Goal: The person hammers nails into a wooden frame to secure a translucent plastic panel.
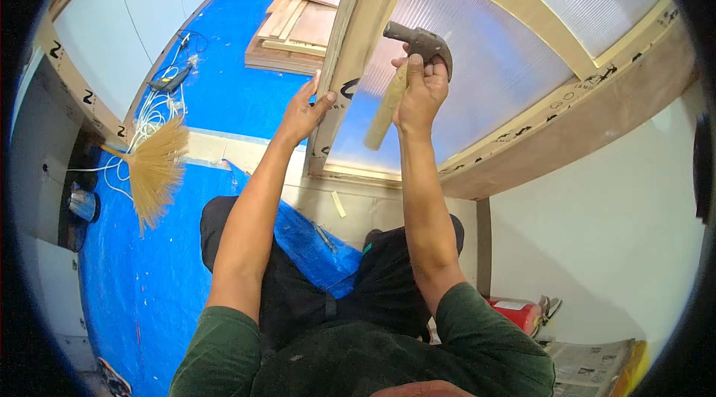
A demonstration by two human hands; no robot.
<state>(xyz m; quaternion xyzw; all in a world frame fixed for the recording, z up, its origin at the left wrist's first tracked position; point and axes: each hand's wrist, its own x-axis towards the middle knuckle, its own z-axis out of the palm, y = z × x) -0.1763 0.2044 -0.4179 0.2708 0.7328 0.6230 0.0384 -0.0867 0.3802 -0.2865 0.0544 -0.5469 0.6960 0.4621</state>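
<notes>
My right hand (pixel 422 92) is closed on a claw hammer (pixel 426 45), gripping it close to its dark metal head. The hammer's pale yellow handle (pixel 385 110) slants down toward the lower left, in front of a ribbed translucent panel (pixel 477 61). That panel sits in a light wooden door frame (pixel 356 91) with dark printed marks. On the frame's left edge rests my left hand (pixel 306 111), thumb on the near face and fingers wrapped round the edge, partly hidden behind it.
Blue sheeting (pixel 171 248) covers the floor at left. Plywood boards (pixel 287 61) lie stacked beyond the door. A straw broom (pixel 158 166) stands beside tangled white cables (pixel 158 107). A small wood strip (pixel 338 204) lies before my knees; a red fire extinguisher (pixel 516 315) is at lower right.
</notes>
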